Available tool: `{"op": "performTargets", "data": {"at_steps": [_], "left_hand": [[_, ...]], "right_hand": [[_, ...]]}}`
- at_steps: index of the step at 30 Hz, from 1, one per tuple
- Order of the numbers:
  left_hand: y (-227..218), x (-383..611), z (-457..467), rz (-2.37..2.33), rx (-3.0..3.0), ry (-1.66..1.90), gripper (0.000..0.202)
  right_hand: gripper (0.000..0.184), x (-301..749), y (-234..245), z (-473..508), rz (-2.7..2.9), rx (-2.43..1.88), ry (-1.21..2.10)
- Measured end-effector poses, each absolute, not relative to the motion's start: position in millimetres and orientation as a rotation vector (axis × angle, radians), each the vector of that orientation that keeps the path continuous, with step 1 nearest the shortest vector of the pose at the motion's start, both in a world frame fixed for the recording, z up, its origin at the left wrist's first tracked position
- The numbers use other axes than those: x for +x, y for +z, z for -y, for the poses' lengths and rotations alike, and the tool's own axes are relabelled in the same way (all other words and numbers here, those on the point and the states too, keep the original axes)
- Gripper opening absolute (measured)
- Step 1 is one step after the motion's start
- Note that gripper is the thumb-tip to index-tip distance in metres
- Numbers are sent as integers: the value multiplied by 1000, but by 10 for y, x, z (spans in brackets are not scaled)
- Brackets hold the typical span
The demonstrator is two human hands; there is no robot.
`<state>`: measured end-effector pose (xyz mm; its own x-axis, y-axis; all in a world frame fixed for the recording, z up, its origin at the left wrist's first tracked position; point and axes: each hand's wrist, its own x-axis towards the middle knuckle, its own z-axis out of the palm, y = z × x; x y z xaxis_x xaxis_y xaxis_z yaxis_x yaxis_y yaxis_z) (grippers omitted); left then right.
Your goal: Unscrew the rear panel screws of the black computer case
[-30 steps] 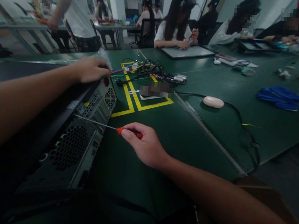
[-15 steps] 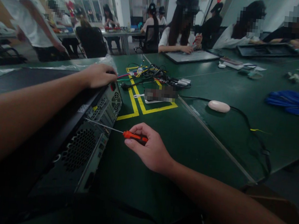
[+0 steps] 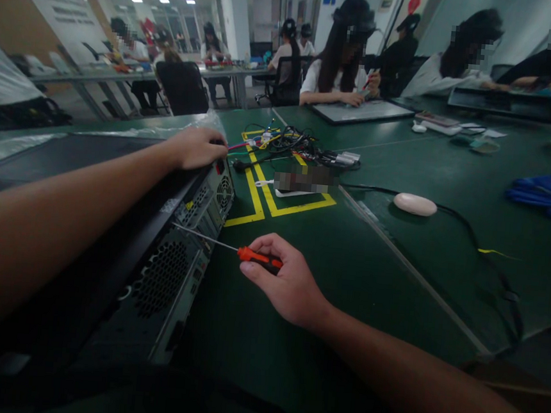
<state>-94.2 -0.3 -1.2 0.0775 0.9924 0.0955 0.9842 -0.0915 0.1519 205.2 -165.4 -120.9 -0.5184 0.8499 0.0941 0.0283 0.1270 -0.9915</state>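
A black desktop computer case (image 3: 119, 283) lies on its side at the left, its rear panel with vents and ports facing right. My left hand (image 3: 201, 148) rests on the far rear corner of the case, fingers curled over its edge; the fingertips are partly hidden. In my right hand (image 3: 292, 282) is a screwdriver (image 3: 256, 256) with an orange and black handle. Its long thin shaft points left, and the tip meets the rear panel near the upper edge. Whether the tip sits in a screw is too small to tell.
Tangled cables (image 3: 295, 147) lie beyond the case on the green table (image 3: 358, 252). Yellow tape marks surround a pixelated item (image 3: 301, 180). Farther right are a pale oval object (image 3: 414, 204) on a black cord and blue cloth (image 3: 549, 198). People sit working across the table.
The view has shifted, so everything appears slightly farther right and lower. Both hands keep their places, with the screwdriver tip still against the rear panel. A person at the left has moved mostly out of view.
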Motion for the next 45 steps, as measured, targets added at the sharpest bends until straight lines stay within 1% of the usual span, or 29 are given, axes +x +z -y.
{"op": "performTargets", "data": {"at_steps": [10,19,28,33,39,45], "left_hand": [[23,-900,47,-2109,2256,206,70],[14,-887,49,-2124,2265,257,64],[6,-858,60,-2159,2211,236,73],[-27,-904,27,-2143,2236,248,74],[-1,-870,59,-2120,2235,269,68],[9,-865,62,-2149,2219,251,73]], "right_hand": [[22,2044,-1222,1650,1688,-850,1450],[21,2055,-1204,1650,1693,-852,1430],[17,2064,-1231,1652,1710,-867,1398],[18,2050,-1230,1650,1697,-846,1411],[22,2039,-1220,1646,1710,-826,1443],[20,2038,-1246,1659,1669,-820,1499]]}}
